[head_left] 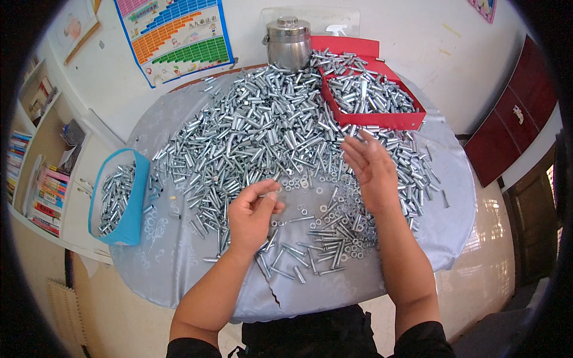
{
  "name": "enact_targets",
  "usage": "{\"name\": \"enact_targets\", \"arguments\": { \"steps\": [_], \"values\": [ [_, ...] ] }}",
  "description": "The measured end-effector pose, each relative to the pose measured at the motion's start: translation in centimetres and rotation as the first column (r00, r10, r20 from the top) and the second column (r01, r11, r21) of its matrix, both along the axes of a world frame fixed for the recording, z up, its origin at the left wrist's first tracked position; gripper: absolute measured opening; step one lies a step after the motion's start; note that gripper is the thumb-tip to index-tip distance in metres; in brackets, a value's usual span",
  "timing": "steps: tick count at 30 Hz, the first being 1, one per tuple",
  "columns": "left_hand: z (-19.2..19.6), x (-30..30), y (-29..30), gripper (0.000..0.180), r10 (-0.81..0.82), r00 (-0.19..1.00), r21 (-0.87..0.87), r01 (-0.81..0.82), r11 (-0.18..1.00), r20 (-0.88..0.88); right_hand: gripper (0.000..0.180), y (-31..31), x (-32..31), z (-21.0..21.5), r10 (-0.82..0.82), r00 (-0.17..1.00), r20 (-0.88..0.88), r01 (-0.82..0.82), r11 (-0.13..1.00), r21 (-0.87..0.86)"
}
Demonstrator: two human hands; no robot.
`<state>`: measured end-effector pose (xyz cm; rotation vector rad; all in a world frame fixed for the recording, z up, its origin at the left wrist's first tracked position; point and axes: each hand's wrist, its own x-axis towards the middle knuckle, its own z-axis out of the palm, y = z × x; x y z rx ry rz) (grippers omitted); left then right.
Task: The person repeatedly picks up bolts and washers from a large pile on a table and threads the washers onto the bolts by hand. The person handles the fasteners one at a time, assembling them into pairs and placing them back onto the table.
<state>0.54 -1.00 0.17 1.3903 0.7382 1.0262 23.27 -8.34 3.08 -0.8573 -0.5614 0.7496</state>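
A broad heap of metal fasteners covers the middle and far part of the table, silvery and shiny, mostly slim rods and cylindrical sleeves lying at every angle. Nearer, between and below the hands, a looser patch mixes long bolts with flat ring-shaped washers and small nuts.

The left hand is raised at the near edge of the heap, its fingers curled and the thumb drawn in against them; whether something small is pinched there cannot be told. The right hand is open above the heap's right part, fingers extended toward the far left, palm turned inward. Both bare forearms reach up from the near side, angled slightly toward each other.

Farther out, a stiff red box at the far right holds more of the metal pieces, and a blue box with rounded corners holds others at the left. A brushed-metal canister with a domed lid stands beyond the heap. Beneath everything spreads a satiny grey tablecloth with pale patterning and a dark, jagged line near its front edge.
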Motion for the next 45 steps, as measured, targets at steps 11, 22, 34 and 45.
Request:
{"name": "enact_targets", "arguments": {
  "steps": [11,22,34,45],
  "values": [
    [0.6,-0.9,1.1,0.017,0.156,0.988,-0.02,-0.156,0.988,-0.013,0.022,0.1,-0.5,-1.7,0.018,0.984,0.179,0.026,0.97,-0.242],
    [0.0,-1.3,1.6,0.011,0.136,0.975,0.236,-0.093,0.967,-0.174,0.019,0.2,-0.6,-2.1,0.043,0.959,0.28,0.039,0.959,-0.28],
    [-0.6,-0.2,0.3,0.013,0.021,0.78,0.622,0.482,0.617,-0.626,0.019,0.2,0.2,-1.8,-0.127,0.95,0.284,0.198,0.951,-0.236],
    [-0.8,-0.2,0.5,0.016,-0.035,0.863,0.384,0.261,0.886,-0.504,0.019,0.2,0.3,-2.0,-0.171,0.934,0.315,0.243,0.948,-0.206]
  ]
}}
